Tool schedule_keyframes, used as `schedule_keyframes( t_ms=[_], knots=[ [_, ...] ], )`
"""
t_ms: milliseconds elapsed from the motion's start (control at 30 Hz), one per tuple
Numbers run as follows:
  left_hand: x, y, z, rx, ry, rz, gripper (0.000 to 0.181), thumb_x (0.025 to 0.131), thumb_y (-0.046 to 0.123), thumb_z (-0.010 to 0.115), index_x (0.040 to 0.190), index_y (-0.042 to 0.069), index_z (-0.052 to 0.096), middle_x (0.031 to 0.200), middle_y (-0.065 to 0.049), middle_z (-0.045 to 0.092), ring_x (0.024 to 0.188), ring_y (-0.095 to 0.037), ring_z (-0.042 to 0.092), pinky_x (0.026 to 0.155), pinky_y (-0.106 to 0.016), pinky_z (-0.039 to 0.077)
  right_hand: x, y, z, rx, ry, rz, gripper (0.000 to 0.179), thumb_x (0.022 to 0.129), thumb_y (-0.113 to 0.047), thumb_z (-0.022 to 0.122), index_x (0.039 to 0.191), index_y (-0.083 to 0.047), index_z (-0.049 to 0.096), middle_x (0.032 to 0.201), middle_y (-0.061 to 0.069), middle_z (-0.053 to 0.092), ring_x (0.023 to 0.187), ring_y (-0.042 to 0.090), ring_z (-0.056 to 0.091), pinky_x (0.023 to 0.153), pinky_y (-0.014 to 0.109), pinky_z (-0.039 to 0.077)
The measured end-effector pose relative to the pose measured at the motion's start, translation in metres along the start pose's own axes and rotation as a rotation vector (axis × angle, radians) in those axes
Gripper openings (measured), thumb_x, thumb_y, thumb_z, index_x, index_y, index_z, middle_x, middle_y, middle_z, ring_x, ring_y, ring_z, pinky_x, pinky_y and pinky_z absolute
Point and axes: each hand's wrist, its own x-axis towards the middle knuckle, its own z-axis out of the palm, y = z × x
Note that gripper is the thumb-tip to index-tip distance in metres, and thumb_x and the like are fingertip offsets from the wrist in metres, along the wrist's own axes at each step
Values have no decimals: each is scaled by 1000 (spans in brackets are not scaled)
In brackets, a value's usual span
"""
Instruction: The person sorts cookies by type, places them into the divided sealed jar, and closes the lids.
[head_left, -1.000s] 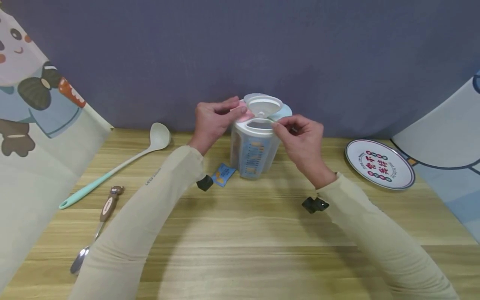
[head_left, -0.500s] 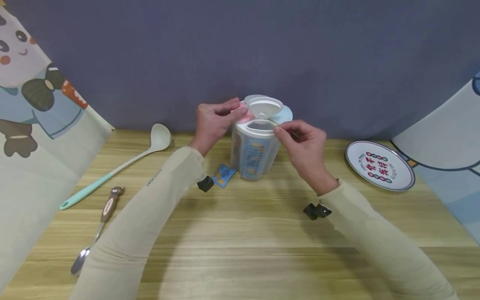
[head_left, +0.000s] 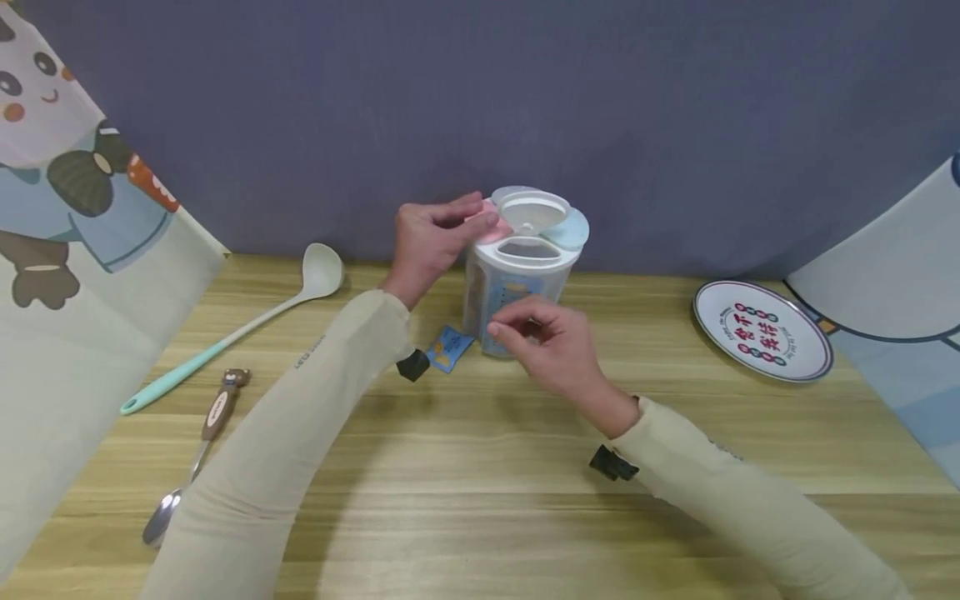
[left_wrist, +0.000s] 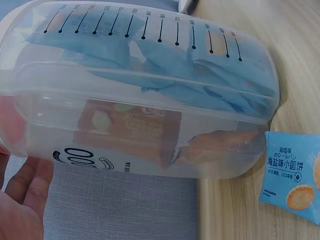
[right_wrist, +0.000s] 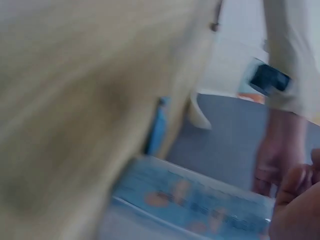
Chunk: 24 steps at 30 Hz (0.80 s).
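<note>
A clear divided food storage canister (head_left: 517, 282) stands upright by the back wall, with pink and pale blue lids and one clear flap (head_left: 531, 212) raised over an opening. My left hand (head_left: 435, 242) holds its top at the pink lid, thumb above and fingers at the side. In the left wrist view, blue packets and a reddish-brown packet (left_wrist: 130, 130) show inside the canister. My right hand (head_left: 551, 350) is in front of the canister, fingers loosely bent, with nothing visible between them. A small blue biscuit packet (head_left: 450, 348) lies on the table at the canister's left foot.
A pale ladle (head_left: 318, 271) with a mint handle lies at the left. Nearer is a spoon (head_left: 217, 412) with a brown bear handle, partly close to my left sleeve. A white plate (head_left: 763, 331) with red characters rests at the right. A dark grey panel (head_left: 480, 100) rises behind.
My right hand has left the canister's opened flap and come down and left to the front of the canister. My left hand keeps its hold on the pink lid.
</note>
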Motion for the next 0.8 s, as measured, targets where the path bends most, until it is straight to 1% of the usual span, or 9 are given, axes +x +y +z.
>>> schedule_keyframes(
  t_ms=[100,267,333,433,567,667,800],
  knots=[
    [0,-1,0,5,-6,-9,27,74,8,81,92,-9,71,100,-16,69,96,-15,66,82,-27,52,-9,14,8,-81,-61,83,11,76,13,72,82,5,69,74,11,67,60,11,58,52,22,49],
    [0,-2,-1,10,-15,-17,28,75,10,82,93,-8,71,100,-15,69,96,-14,66,82,-26,52,-18,31,22,-205,-122,219,6,78,2,75,83,1,72,72,5,69,56,12,58,49,25,50],
    [0,-3,-1,6,-17,-10,27,75,9,81,93,-8,71,100,-15,68,96,-15,66,83,-27,52,-20,36,27,-246,-152,249,5,79,0,75,83,1,73,73,4,69,57,12,59,50,25,51],
    [1,-3,-1,-2,-15,-2,27,75,9,81,92,-8,71,100,-15,68,96,-15,66,83,-27,52,-21,43,35,-299,-196,262,5,79,0,75,83,2,73,73,5,69,57,10,58,50,24,51],
    [1,-3,0,-17,-11,7,27,74,8,81,92,-9,71,98,-16,69,97,-16,66,83,-28,52,-20,47,42,-309,-254,292,9,81,0,73,87,6,72,71,8,69,50,8,58,46,22,50],
    [1,-3,0,-20,-9,9,27,74,7,82,92,-9,71,96,-15,69,96,-16,66,82,-28,52,-19,49,46,-298,-293,348,11,82,0,72,90,8,71,68,9,67,43,10,57,40,23,49],
    [3,-5,-1,-9,-6,15,26,74,7,82,91,-9,71,97,-15,69,96,-15,66,82,-27,52,-19,53,49,-338,-324,405,12,82,0,72,92,7,71,63,8,66,40,10,56,38,23,48]
  ],
)
